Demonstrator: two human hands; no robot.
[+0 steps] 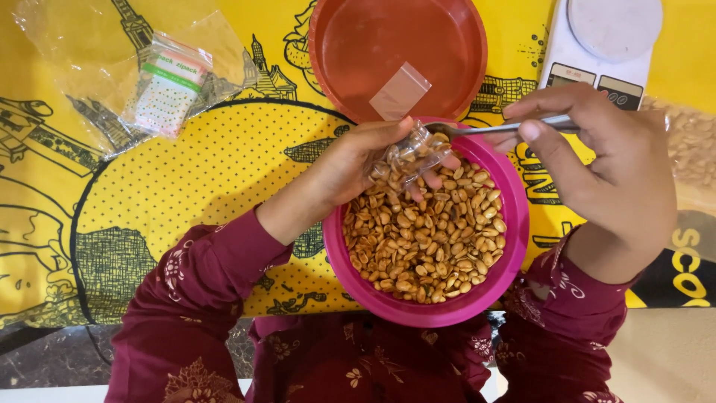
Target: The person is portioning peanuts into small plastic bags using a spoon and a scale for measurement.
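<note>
A pink bowl (514, 224) full of roasted peanuts (425, 246) sits in front of me. My left hand (350, 168) holds a small clear plastic bag (409, 157), partly filled with peanuts, over the bowl's far rim. My right hand (597, 160) grips a metal spoon (492, 128) by its handle, with the spoon's tip at the mouth of the bag.
A red bowl (358, 45) with one empty clear bag (400, 91) in it stands behind the pink one. A white kitchen scale (597, 52) lies at the back right. A packet of small bags (168, 86) rests at the back left on the yellow patterned cloth (209, 172).
</note>
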